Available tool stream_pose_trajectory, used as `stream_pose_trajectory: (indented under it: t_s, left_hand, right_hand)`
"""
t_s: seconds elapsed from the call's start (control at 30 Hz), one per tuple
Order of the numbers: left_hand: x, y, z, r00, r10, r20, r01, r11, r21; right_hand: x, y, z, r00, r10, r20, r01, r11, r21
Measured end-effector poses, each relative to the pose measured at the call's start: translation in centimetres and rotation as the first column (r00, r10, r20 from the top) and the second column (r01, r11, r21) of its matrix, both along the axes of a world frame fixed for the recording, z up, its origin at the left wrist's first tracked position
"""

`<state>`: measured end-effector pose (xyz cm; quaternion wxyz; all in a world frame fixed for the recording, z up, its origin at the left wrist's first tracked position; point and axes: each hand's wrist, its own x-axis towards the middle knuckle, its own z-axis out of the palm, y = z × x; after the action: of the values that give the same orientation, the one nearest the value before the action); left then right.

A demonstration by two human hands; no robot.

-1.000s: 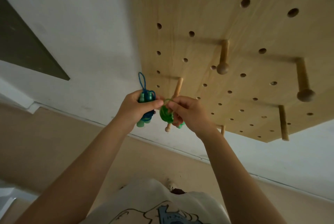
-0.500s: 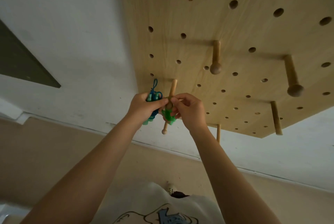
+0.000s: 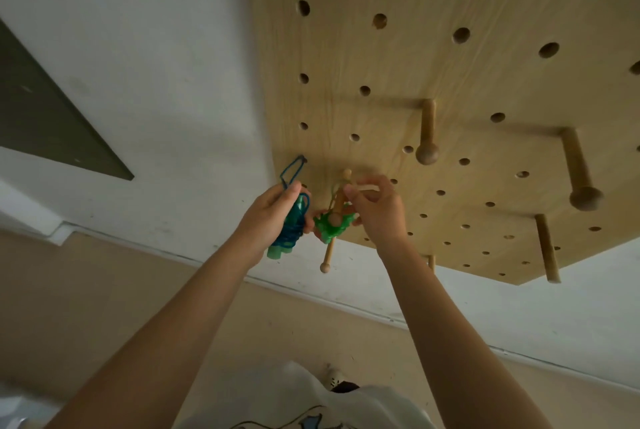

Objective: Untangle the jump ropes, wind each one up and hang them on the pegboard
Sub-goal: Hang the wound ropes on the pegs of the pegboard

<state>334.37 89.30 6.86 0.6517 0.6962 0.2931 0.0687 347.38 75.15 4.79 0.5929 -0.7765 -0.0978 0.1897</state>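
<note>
Both arms reach up to the pegboard [image 3: 450, 65], a pale wooden panel full of round holes, fixed to a white wall [image 3: 156, 99]. We take the peg [image 3: 328, 248] near the board's lower left corner as landmark: a thin wooden dowel with a small ball tip, slanting down toward us. The green rope [image 3: 332, 226], wound into a tight bundle, sits on this peg about midway along it, and a thin loop of its cord runs up along the peg's upper part toward the board. Our right hand [image 3: 379, 210] is just right of the peg, fingers curled, thumb and forefinger pinching what looks like that cord loop; the exact contact is too blurred for us to be sure. Our left hand [image 3: 273, 217] is just left of the peg, clenched round the blue rope [image 3: 291, 231], a wound bundle with pale green handle ends sticking out below the fist and a blue loop standing up above it, reaching the board's left edge. The two bundles lie close together, barely apart. Up and right of the peg, a knobbed peg [image 3: 428, 138] stands out from the board; farther right a second knobbed peg [image 3: 579, 176]; two plain dowels stick out near the bottom edge. Below the arms we see a white shirt [image 3: 311, 404].
</note>
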Motion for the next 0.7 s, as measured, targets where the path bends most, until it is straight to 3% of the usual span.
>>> stream_pose_trajectory:
  t_s: [0.1,0.27,0.33,0.57,0.7]
  left_hand:
    - [-0.8,-0.3,1.0,0.997,-0.052,0.052,0.051,0.998,0.036]
    - [-1.1,-0.9,1.6,0.970,-0.244,0.004,0.244,0.969,0.034]
    - [-1.0,-1.2,1.2,0.952,-0.305,-0.028,0.306,0.950,0.061]
    - [-0.8,-2.1,0.8,0.972,-0.234,-0.003,0.233,0.970,0.065]
    - [-0.6,-2.4,1.1,0.965,-0.260,-0.026,0.261,0.961,0.092]
  right_hand:
    - [-0.2,-0.4,0.9,0.993,-0.034,0.110,0.044,0.995,-0.088]
    - [-2.5,-0.8,3.9,0.953,0.303,0.024,-0.304,0.949,0.081]
    - [-3.0,-0.7,4.2,0.938,0.341,0.065,-0.346,0.932,0.108]
    - [-3.9,-2.3,4.9,0.931,0.363,-0.041,-0.339,0.899,0.276]
    - [-4.1,-2.9,5.0,0.926,0.377,-0.011,-0.361,0.896,0.257]
